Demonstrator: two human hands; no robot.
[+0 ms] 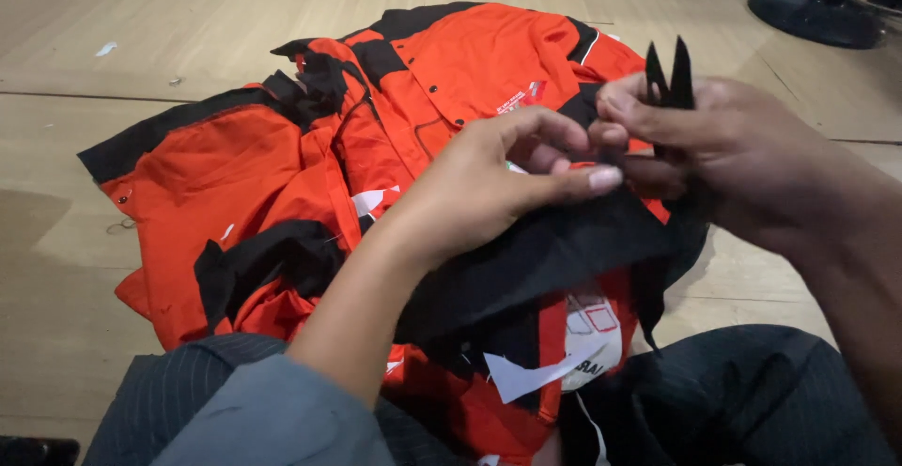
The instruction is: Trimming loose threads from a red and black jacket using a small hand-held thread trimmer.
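Observation:
An orange and black jacket (282, 175) lies spread on a wooden floor and over my lap. My left hand (498, 179) pinches a fold of its black fabric (554, 250) between thumb and fingers. My right hand (723, 147) holds small black thread snips (669, 79), their two pointed blades sticking up above my fingers, and also touches the same fabric. Both hands meet above the jacket's black part. White labels (564, 358) show on the inside of the garment near my knees.
The wooden floor (141, 15) has seams and small white scraps (105, 49) at the far left. A dark round base (816, 13) of some stand sits at the top right. My legs in dark pinstriped trousers (742, 400) fill the bottom edge.

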